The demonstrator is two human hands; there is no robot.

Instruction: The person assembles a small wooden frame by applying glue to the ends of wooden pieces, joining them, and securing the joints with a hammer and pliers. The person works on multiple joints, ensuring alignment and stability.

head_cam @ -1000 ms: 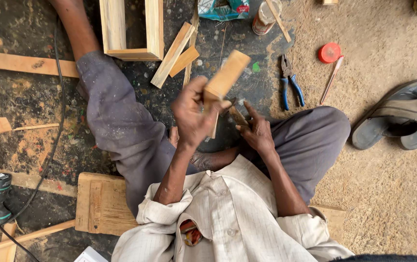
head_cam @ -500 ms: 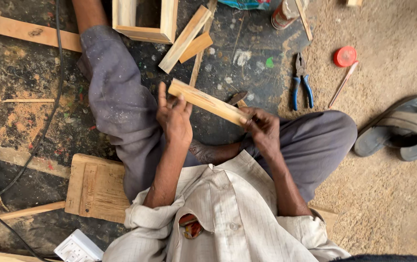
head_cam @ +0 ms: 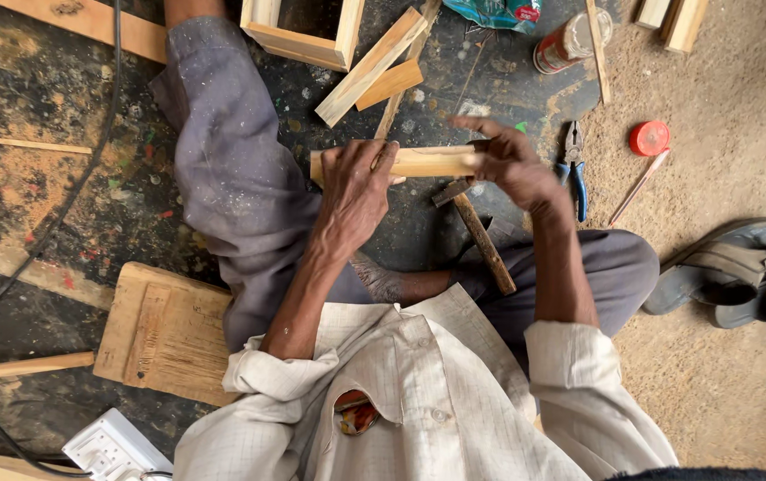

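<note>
Pale wood, the short batten [head_cam: 419,162] at frame centre looks light and stiff, left hand [head_cam: 356,191] fingers wrapped round one end, right hand [head_cam: 512,165] pinching the other, hammer [head_cam: 476,233] below.

The wooden frame [head_cam: 298,31] at twelve o'clock is cut off by the top edge, and the left hand [head_cam: 356,183] hides part of the wood strip [head_cam: 427,162].

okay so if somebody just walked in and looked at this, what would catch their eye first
Most striking is the pale wooden strip held level in the middle, the left hand gripping one end and the right hand the other. Just below it a hammer lies by the person's leg. To the right, blue-handled pliers and a red lid sit on the floor.
</note>
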